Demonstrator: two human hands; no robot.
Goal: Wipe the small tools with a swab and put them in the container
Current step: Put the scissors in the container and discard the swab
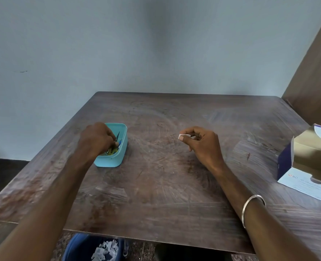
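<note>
A turquoise plastic container point(121, 147) sits on the left part of the wooden table point(165, 185), with several small tools inside. My left hand point(96, 140) reaches into it, fingers curled round a dark pointed tool point(117, 136) whose tip sticks up. My right hand point(203, 144) hovers over the table's middle and pinches a small white swab point(181, 136) between thumb and forefinger.
An open blue and white cardboard box point(306, 164) stands at the table's right edge. A blue bin point(80, 247) holding torn paper scraps sits on the floor below the near edge. A wall is close behind the table.
</note>
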